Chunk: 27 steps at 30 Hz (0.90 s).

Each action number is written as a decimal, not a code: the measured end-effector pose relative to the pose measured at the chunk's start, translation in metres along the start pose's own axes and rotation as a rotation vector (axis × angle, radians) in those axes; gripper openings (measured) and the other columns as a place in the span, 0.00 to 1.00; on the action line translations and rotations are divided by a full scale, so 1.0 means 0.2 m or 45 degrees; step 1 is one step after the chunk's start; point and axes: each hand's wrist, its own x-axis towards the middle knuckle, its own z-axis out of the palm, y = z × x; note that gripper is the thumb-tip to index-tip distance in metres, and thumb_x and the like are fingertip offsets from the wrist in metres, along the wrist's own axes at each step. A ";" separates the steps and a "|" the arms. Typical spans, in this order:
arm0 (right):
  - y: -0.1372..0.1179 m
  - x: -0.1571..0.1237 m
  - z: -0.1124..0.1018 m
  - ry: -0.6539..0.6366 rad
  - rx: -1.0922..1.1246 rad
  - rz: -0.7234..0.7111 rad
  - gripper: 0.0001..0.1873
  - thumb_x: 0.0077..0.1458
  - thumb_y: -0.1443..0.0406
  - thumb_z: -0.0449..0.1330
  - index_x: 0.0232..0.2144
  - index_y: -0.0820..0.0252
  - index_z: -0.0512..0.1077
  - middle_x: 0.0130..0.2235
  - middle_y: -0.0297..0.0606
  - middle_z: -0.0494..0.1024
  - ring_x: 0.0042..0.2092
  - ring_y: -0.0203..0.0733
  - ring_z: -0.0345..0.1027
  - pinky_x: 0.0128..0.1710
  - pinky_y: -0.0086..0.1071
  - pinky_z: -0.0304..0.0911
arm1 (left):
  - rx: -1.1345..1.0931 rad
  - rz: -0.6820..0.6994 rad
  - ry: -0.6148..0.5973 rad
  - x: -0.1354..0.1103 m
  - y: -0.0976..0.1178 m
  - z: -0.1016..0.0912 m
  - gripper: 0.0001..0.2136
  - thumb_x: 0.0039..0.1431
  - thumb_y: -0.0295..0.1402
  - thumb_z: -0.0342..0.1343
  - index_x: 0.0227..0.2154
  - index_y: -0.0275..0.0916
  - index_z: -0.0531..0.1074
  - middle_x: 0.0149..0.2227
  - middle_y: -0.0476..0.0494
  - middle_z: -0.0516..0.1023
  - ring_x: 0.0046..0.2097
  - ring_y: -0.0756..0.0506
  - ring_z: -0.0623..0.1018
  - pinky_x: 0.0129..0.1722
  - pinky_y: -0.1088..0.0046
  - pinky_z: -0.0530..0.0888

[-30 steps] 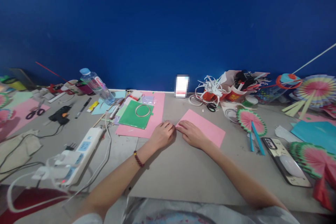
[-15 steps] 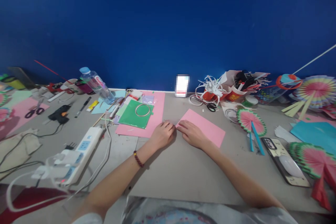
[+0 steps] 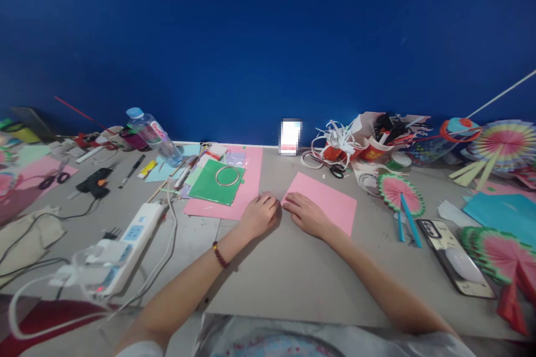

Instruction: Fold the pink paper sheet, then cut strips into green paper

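Observation:
A small pink paper sheet (image 3: 329, 201) lies flat on the grey table (image 3: 293, 273) in front of me. My right hand (image 3: 305, 213) rests on its near left corner, fingers curled down onto the paper. My left hand (image 3: 259, 214) sits just left of that corner, fingers bent and touching the table beside the paper's edge. A beaded bracelet (image 3: 220, 254) circles my left wrist.
A larger pink sheet (image 3: 247, 189) with a green sheet (image 3: 211, 187) and a ring lies to the left. A power strip (image 3: 125, 245), glue gun (image 3: 94, 184) and bottle (image 3: 153, 134) are further left. Paper fans (image 3: 400, 192), scissors (image 3: 335, 168), cups and a phone (image 3: 454, 256) crowd the right.
Both hands stay at the pink paper's left corner. The view has shifted very slightly; the paper looks a little shorter on its right side.

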 end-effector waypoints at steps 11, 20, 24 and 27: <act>-0.01 0.01 0.01 -0.002 0.000 0.019 0.23 0.55 0.74 0.49 0.53 0.60 0.67 0.52 0.48 0.70 0.58 0.49 0.60 0.57 0.50 0.62 | -0.084 -0.066 0.087 -0.01 0.00 0.01 0.08 0.59 0.26 0.49 0.41 0.37 0.69 0.39 0.41 0.74 0.48 0.43 0.72 0.47 0.64 0.71; -0.01 0.01 0.00 -0.038 -0.083 -0.026 0.21 0.54 0.75 0.50 0.50 0.65 0.68 0.52 0.50 0.71 0.57 0.51 0.61 0.58 0.48 0.61 | 0.065 -0.010 -0.044 0.00 0.03 -0.02 0.10 0.57 0.25 0.52 0.43 0.36 0.68 0.40 0.40 0.73 0.47 0.40 0.71 0.44 0.62 0.70; 0.00 0.00 0.01 -0.023 -0.093 -0.022 0.21 0.55 0.74 0.49 0.51 0.63 0.68 0.53 0.48 0.71 0.58 0.50 0.61 0.58 0.49 0.60 | 0.094 -0.019 -0.088 0.01 0.04 -0.03 0.10 0.57 0.26 0.52 0.43 0.35 0.68 0.41 0.40 0.73 0.49 0.40 0.70 0.44 0.62 0.70; 0.00 0.00 0.01 -0.031 -0.087 -0.020 0.23 0.55 0.74 0.49 0.53 0.62 0.67 0.54 0.48 0.71 0.59 0.49 0.61 0.59 0.50 0.60 | 0.107 -0.013 -0.092 0.01 0.04 -0.03 0.09 0.58 0.27 0.52 0.43 0.36 0.68 0.42 0.39 0.73 0.49 0.39 0.70 0.44 0.62 0.70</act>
